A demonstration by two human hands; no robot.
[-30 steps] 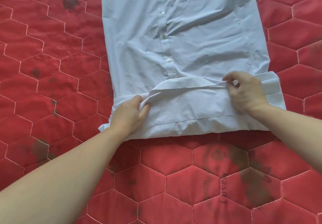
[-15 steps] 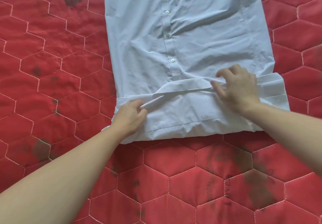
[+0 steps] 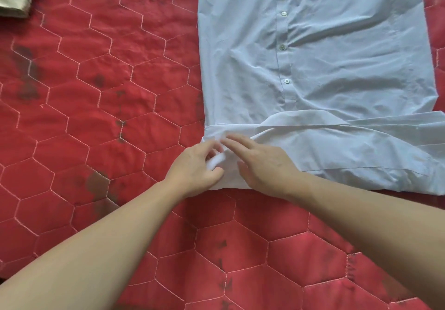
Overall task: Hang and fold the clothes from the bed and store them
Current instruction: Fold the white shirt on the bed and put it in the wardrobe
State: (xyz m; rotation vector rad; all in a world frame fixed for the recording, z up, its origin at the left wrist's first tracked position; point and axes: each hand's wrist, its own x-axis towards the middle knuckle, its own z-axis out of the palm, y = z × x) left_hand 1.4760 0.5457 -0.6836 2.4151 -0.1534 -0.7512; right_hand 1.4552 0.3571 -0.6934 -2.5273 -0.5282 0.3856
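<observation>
Pale blue shirt (image 3: 337, 73), button placket running away from the person, near end folded over; open red quilted bed (image 3: 96, 117) lies leftward. Left hand (image 3: 195, 167) pinches the fold's near-left corner; right hand (image 3: 262, 162) rests beside it, fingers spread, holding nothing.

A light blue shirt (image 3: 337, 73) is spread on a red quilted bedspread (image 3: 96, 117), near hem folded up. Its near-left corner is pinched by the left hand (image 3: 195, 167); the right hand (image 3: 262, 165) is laid open just beside.

Soft, even daylight fills the frame without glare; shadows are faint. Fingertips (image 3: 231, 138) blur with motion, and wide-angle distortion bends the edges.
</observation>
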